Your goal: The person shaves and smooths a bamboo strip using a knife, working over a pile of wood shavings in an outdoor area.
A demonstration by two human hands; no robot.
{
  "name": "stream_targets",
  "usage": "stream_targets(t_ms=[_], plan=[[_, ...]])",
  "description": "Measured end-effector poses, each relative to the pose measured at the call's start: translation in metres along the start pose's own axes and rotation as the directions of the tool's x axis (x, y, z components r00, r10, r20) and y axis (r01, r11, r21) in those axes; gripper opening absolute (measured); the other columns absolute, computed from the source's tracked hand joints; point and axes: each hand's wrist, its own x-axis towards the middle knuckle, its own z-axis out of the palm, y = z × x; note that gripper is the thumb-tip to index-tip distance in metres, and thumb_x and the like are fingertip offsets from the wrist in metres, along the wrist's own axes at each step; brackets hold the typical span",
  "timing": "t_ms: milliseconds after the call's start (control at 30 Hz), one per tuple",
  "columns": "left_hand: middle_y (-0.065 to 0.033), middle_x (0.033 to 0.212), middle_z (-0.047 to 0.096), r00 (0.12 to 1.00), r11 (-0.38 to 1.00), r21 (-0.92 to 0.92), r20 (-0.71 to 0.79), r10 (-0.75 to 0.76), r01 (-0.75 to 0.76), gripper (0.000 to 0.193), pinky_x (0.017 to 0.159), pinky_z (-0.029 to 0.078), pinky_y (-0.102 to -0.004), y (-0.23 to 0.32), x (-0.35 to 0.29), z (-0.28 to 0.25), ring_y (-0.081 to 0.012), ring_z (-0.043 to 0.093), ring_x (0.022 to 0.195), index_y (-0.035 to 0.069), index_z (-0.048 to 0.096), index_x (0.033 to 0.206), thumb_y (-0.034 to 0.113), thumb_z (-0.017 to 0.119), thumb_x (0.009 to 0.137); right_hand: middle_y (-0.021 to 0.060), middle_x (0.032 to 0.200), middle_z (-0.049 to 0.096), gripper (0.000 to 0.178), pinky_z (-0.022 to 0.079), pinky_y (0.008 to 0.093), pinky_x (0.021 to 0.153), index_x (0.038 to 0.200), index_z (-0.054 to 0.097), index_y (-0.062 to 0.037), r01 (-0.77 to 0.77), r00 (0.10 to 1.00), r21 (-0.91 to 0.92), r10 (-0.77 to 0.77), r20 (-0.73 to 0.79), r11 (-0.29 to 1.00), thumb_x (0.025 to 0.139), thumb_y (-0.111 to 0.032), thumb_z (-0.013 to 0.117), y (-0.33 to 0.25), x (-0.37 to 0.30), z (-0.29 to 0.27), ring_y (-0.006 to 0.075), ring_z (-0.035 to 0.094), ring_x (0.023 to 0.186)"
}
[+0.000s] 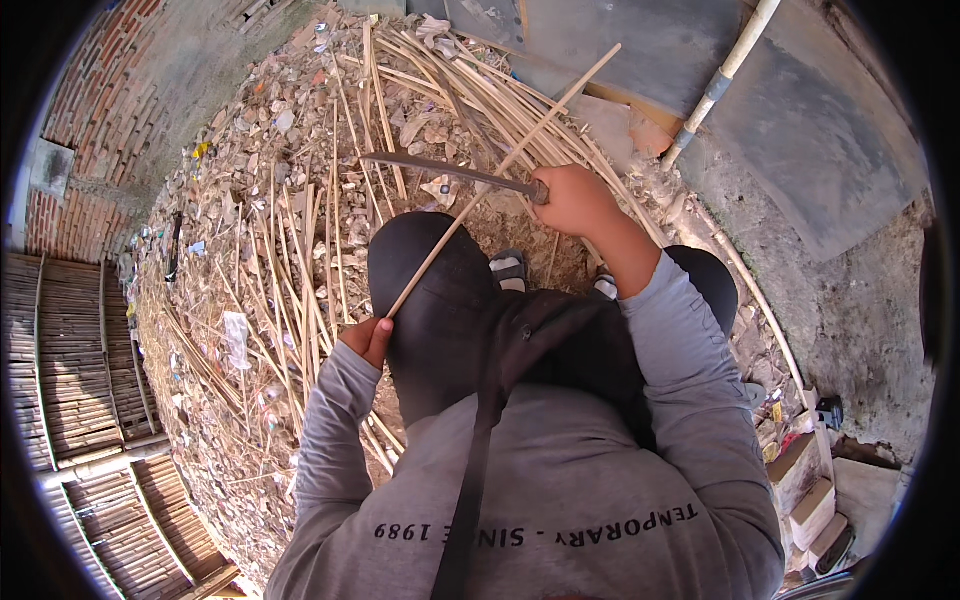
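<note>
My left hand [368, 340] is closed round the lower end of a long bamboo strip [437, 254]. The strip slants up and to the right, passing over my left knee. In my right fist [577, 203] is the handle of a machete [430, 164]. Its dark, narrow blade points left and crosses the strip about midway, against it or very near it; I cannot tell which. The handle is mostly hidden by my fingers.
A pile of bamboo strips [480, 85] lies ahead, and more strips [310, 240] are scattered at left over rubble and litter. A brick wall [110, 110] stands far left, above bamboo slats [75, 350]. At right are grey sheets [800, 150] and a pole [720, 85].
</note>
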Motion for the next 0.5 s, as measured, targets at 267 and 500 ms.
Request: stream_targets(t_ms=[267, 500], plan=[[-0.0133, 0.062, 0.054, 0.999, 1.000, 0.018, 0.023, -0.025, 0.025, 0.053, 0.059, 0.042, -0.0381, -0.010, -0.001, -0.003, -0.0207, 0.048, 0.059, -0.004, 0.061, 0.089, 0.043, 0.041, 0.102, 0.0167, 0.082, 0.067, 0.020, 0.051, 0.0469, 0.072, 0.088, 0.066, -0.0078, 0.006, 0.992, 0.154, 0.014, -0.127, 0.988, 0.074, -0.021, 0.067, 0.018, 0.010, 0.011, 0.0380, 0.065, 0.082], [-0.0138, 0.063, 0.054, 1.000, 0.998, -0.064, 0.001, 0.029, -0.029, 0.054, 0.060, 0.043, -0.0390, -0.010, 0.001, 0.005, -0.0223, 0.050, 0.059, -0.004, 0.062, 0.091, 0.044, 0.040, 0.103, 0.0168, 0.080, 0.066, 0.017, 0.051, 0.0469, 0.072, 0.083, 0.066, -0.0082, 0.079, 0.995, 0.082, -0.084, 0.051, 0.993, 0.073, -0.023, 0.069, 0.007, 0.004, 0.004, 0.0385, 0.064, 0.079]])
